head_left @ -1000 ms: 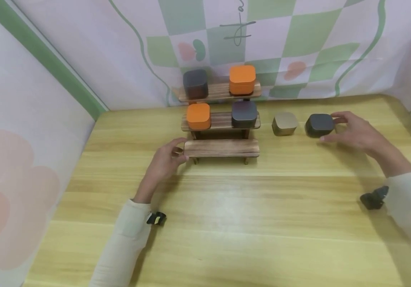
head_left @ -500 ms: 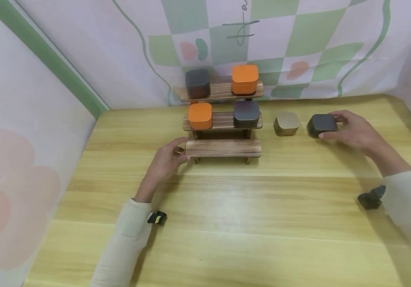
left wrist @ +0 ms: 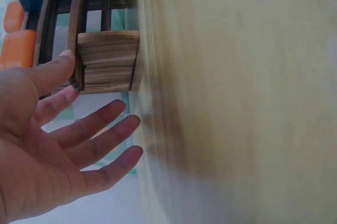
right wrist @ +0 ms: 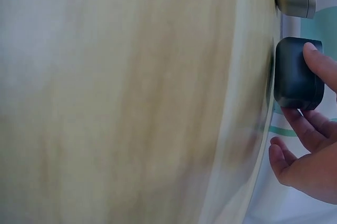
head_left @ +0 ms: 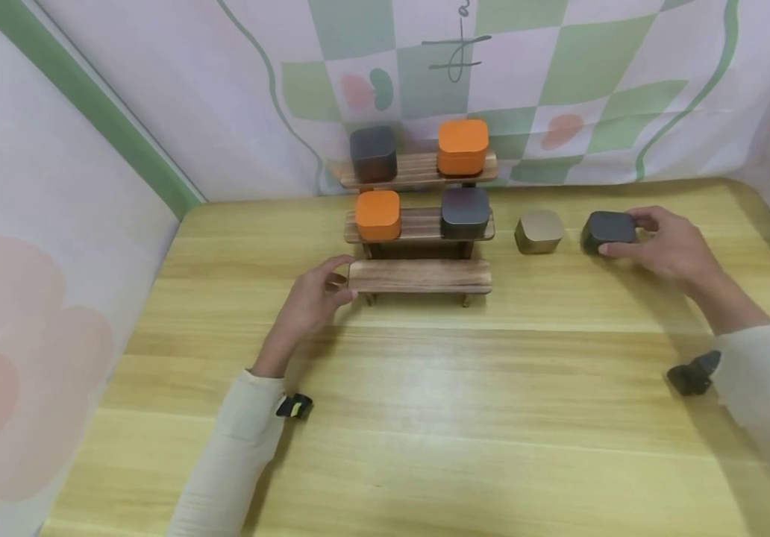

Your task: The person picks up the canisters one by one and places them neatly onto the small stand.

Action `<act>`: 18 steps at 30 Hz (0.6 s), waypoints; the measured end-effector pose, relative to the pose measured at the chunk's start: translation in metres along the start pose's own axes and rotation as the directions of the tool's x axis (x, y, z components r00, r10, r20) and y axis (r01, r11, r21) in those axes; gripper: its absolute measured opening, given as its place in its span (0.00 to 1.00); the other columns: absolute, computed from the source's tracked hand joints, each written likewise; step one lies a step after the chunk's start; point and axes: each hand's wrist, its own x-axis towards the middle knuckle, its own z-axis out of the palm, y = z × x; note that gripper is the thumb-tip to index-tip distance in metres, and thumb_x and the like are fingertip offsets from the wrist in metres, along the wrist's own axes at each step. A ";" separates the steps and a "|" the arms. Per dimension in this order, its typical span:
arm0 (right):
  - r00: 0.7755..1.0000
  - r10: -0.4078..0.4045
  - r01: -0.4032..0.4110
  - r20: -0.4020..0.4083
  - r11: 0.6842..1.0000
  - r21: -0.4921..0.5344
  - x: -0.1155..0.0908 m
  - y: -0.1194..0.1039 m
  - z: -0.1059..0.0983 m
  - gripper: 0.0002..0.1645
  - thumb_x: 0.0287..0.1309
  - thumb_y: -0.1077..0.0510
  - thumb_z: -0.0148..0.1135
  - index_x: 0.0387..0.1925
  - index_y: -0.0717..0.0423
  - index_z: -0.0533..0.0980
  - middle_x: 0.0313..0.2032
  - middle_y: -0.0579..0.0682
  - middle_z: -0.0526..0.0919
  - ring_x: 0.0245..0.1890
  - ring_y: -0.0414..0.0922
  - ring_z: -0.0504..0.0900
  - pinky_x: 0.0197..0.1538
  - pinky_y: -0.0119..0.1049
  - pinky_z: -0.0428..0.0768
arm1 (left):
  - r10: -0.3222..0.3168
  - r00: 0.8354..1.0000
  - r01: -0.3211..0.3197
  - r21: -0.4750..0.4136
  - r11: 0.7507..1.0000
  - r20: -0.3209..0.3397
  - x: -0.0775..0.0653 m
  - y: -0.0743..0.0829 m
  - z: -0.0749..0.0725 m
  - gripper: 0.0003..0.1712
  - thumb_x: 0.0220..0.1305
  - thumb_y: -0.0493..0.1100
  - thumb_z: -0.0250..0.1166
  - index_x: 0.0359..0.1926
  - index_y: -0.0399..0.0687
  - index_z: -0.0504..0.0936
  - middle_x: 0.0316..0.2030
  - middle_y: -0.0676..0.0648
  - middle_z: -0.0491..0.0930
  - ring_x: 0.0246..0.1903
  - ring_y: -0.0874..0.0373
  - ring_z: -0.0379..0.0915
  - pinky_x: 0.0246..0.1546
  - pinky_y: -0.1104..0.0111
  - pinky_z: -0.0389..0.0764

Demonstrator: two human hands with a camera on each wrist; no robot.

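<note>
In the head view, my left hand [head_left: 307, 302] pinches the left end of a three-step wooden display stand [head_left: 420, 277] at its lowest step. Thumb and forefinger sit on the step's edge, while the other fingers [left wrist: 100, 145] spread loose in the left wrist view. My right hand [head_left: 677, 246] holds a black square tin [head_left: 608, 230] at the right, thumb on its near side and fingers against its far end. A gold tin [head_left: 539, 231] stands just left of it on the table. Whether the black tin touches the table is hard to tell.
The stand's upper steps bear a black tin [head_left: 374, 154] and an orange tin [head_left: 462, 147] on top, an orange tin [head_left: 378, 215] and a dark tin [head_left: 465, 212] below. A patterned cloth [head_left: 506, 74] hangs behind the wooden table [head_left: 425, 418].
My right thumb has come in against the near side of the black tin, and the fingers reach further round it. The left hand stays on the stand. The view has shifted slightly.
</note>
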 end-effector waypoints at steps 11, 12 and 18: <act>0.998 0.034 -0.032 -0.051 0.999 0.027 -0.020 0.001 -0.005 0.59 0.59 0.36 0.69 0.72 0.71 0.54 0.67 0.78 0.60 0.65 0.75 0.58 0.61 0.71 0.59 | -0.012 1.000 0.012 -0.001 1.000 0.006 0.002 0.005 -0.001 0.33 0.67 0.39 0.68 0.71 0.48 0.69 0.55 0.34 0.79 0.53 0.41 0.77 0.49 0.53 0.82; 0.998 0.033 -0.032 -0.058 0.999 0.027 -0.022 0.001 -0.005 0.58 0.59 0.36 0.69 0.72 0.71 0.54 0.67 0.77 0.60 0.65 0.75 0.59 0.61 0.71 0.59 | -0.014 1.000 0.014 -0.002 1.000 0.009 0.002 0.005 -0.001 0.33 0.67 0.39 0.68 0.71 0.48 0.69 0.55 0.34 0.79 0.53 0.42 0.77 0.49 0.53 0.82; 0.996 0.050 -0.046 -0.077 0.998 0.049 -0.032 -0.002 -0.002 0.59 0.58 0.37 0.69 0.72 0.72 0.53 0.67 0.77 0.60 0.64 0.75 0.60 0.63 0.70 0.58 | -0.032 0.999 0.032 -0.001 0.999 0.017 0.001 0.004 -0.003 0.32 0.67 0.39 0.67 0.71 0.49 0.70 0.55 0.35 0.79 0.54 0.42 0.76 0.50 0.52 0.82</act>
